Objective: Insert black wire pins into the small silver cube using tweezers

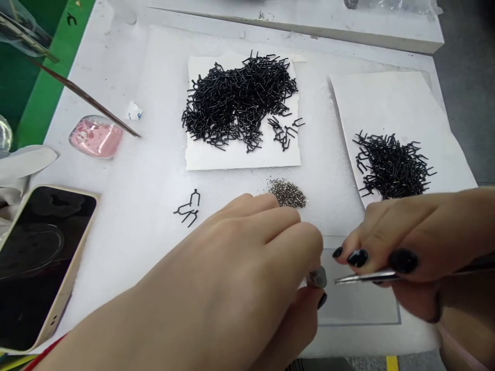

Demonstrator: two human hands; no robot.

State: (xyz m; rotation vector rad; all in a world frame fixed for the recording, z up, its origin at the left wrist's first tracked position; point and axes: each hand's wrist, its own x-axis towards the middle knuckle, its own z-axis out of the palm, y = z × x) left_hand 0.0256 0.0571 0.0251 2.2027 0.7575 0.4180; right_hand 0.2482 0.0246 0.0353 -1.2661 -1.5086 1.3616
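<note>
Left hand point(228, 257) curled, fingers together, any hold hidden; right hand point(410, 242) clamped on steel tweezers point(365, 277), tips aimed toward it at lower centre.
Loose black wire clips point(189, 208) lie left, silver grains point(288, 193) centre, one clip heap point(240, 100) on a paper sheet point(243, 159), another heap point(392, 167) on paper point(386, 98) right, apparently kept separate for picking.

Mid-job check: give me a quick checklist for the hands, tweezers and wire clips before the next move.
1. Right hand holding the steel tweezers: ok.
2. Tweezer tips gripping anything: cannot tell.
3. Left hand pinching the small gray piece: ok, though its seating is hidden.
4. Fingers clear of the silver granule pile: cannot tell.
5. Three loose black wire clips on the paper cards: not ok, they lie on the white mat.
</note>
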